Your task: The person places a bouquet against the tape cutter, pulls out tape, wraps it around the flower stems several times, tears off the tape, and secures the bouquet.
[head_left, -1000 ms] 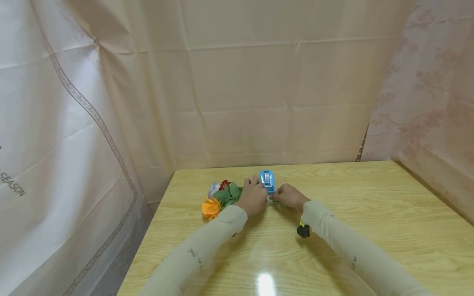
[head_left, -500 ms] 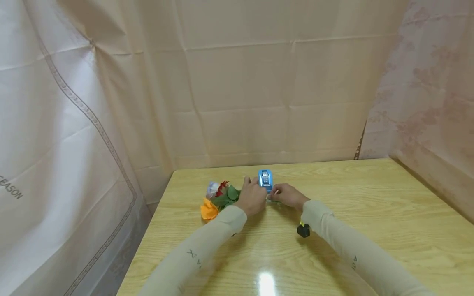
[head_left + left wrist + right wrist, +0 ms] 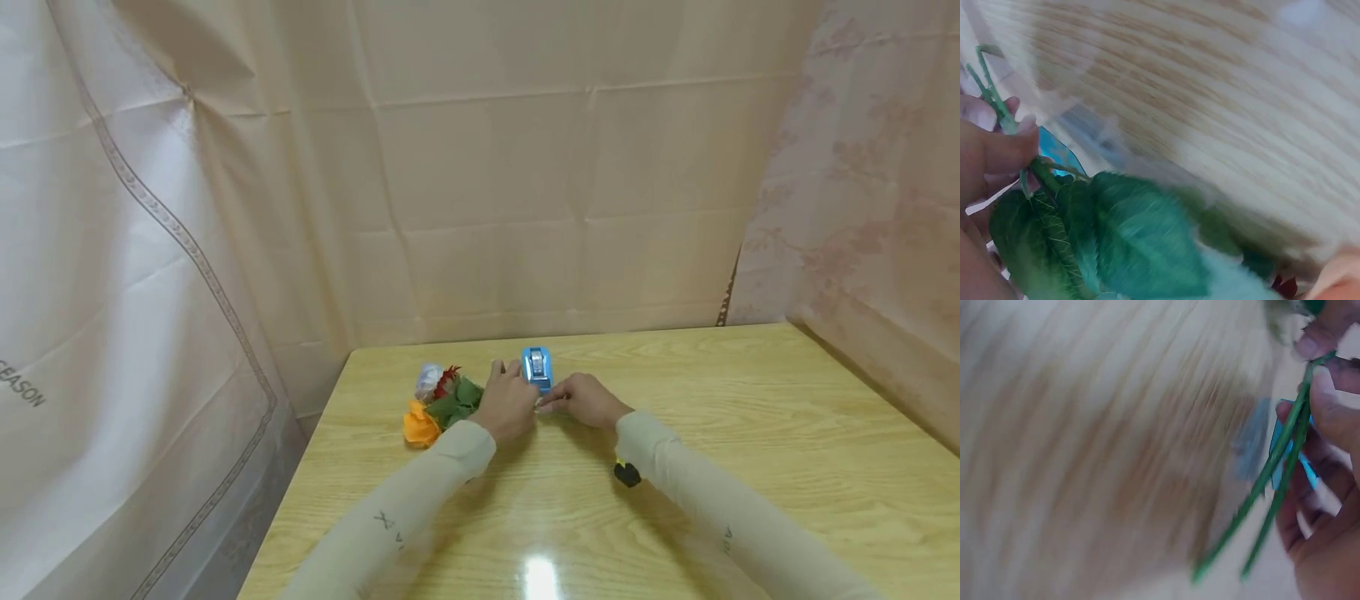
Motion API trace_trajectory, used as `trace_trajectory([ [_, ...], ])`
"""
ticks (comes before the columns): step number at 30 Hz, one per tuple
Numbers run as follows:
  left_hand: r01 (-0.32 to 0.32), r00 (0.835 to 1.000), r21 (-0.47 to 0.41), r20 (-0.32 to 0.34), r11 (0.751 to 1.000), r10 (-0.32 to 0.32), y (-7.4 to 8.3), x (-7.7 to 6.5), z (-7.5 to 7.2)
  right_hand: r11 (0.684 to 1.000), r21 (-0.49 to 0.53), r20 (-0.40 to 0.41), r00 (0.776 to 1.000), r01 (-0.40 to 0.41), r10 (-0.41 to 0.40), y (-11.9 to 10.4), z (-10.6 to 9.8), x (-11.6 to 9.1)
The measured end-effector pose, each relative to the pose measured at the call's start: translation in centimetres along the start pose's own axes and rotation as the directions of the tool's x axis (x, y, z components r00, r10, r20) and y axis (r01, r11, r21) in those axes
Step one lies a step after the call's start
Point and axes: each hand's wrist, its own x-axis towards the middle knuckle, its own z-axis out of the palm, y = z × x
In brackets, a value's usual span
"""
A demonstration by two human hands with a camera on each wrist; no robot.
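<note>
Artificial flowers, an orange one (image 3: 422,425), a red one (image 3: 447,382) and a pale lilac one (image 3: 429,382), lie bunched with green leaves (image 3: 459,402) at the table's left. My left hand (image 3: 507,406) grips their green stems (image 3: 1040,169) just below the leaves. Close beside it, my right hand (image 3: 588,402) pinches the bunch with thumb and fingertips, and bare stem ends (image 3: 1266,469) stick out past it in the right wrist view. A small whitish bit shows at its fingertips in the head view; its kind is unclear. Behind both hands stands a blue tape dispenser (image 3: 537,368).
The wooden table (image 3: 750,433) has its far edge against a hanging beige cloth (image 3: 480,208). More cloth hangs at the left and right. A small black object with a yellow part (image 3: 627,473) shows below my right cuff.
My right hand has shifted slightly left, its fingertips closer to the left hand. The flower heads have turned and edged a little left. The left hand keeps its grip.
</note>
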Motion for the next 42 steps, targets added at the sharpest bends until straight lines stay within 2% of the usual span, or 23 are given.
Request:
trace_trajectory([
  [2, -0.034, 0.999, 0.066, 0.002, 0.997, 0.034, -0.1, -0.3, 0.1, 0.981, -0.148, 0.008, 0.992, 0.125, -0.125, -0.3, 0.1, 0.1],
  [4, -0.076, 0.997, 0.126, 0.004, 0.989, 0.076, -0.2, -0.5, 0.2, 0.929, -0.290, 0.019, 0.972, 0.230, -0.234, -0.7, 0.3, 0.1],
  [5, -0.097, 0.995, 0.149, 0.002, 0.984, 0.098, -0.3, -0.6, 0.2, 0.900, -0.346, 0.020, 0.961, 0.265, -0.276, -1.0, 0.4, 0.1],
  [7, -0.132, 0.991, 0.181, -0.005, 0.974, 0.136, -0.3, -0.7, 0.3, 0.881, -0.386, 0.010, 0.956, 0.274, -0.293, -1.5, 0.6, 0.0],
  [9, -0.147, 0.988, 0.192, -0.024, 0.970, 0.154, -0.3, -0.9, 0.2, 0.884, -0.383, -0.004, 0.957, 0.268, -0.291, -1.9, 0.9, -0.1],
  [13, -0.157, 0.978, 0.222, -0.101, 0.962, 0.183, -0.5, -1.9, -0.2, 0.921, -0.321, -0.014, 0.972, 0.218, -0.235, -2.3, 1.2, -0.2],
  [15, -0.168, 0.966, 0.218, -0.161, 0.961, 0.205, -0.6, -2.5, -0.3, 0.936, -0.293, -0.018, 0.978, 0.193, -0.207, -2.4, 1.2, -0.3],
  [18, -0.204, 0.938, 0.185, -0.245, 0.961, 0.246, -0.6, -3.3, -0.2, 0.954, -0.260, -0.036, 0.985, 0.152, -0.167, -2.4, 1.0, -0.5],
  [20, -0.236, 0.923, 0.156, -0.274, 0.959, 0.271, -0.5, -3.7, -0.2, 0.961, -0.247, -0.044, 0.989, 0.123, -0.139, -2.5, 0.7, -0.6],
  [22, -0.260, 0.915, 0.139, -0.280, 0.956, 0.290, -0.4, -4.0, -0.3, 0.964, -0.248, -0.053, 0.993, 0.093, -0.109, -2.6, 0.4, -0.8],
  [25, -0.278, 0.921, 0.100, -0.255, 0.955, 0.295, -0.5, -4.2, -0.4, 0.967, -0.248, -0.061, 0.995, 0.066, -0.084, -2.6, 0.2, -1.0],
  [31, -0.250, 0.957, -0.012, -0.156, 0.968, 0.245, -1.0, -4.8, 0.4, 0.977, -0.210, -0.087, 0.995, 0.024, -0.043, -2.1, 0.3, -1.4],
  [35, -0.241, 0.960, -0.054, -0.159, 0.969, 0.230, -1.3, -4.9, 0.9, 0.981, -0.192, -0.136, 0.990, 0.002, -0.029, -1.8, 0.1, -1.6],
  [42, -0.224, 0.966, -0.082, -0.153, 0.971, 0.210, -1.6, -4.8, 0.9, 0.984, -0.176, -0.199, 0.980, -0.009, -0.026, -1.5, -0.8, -2.0],
])
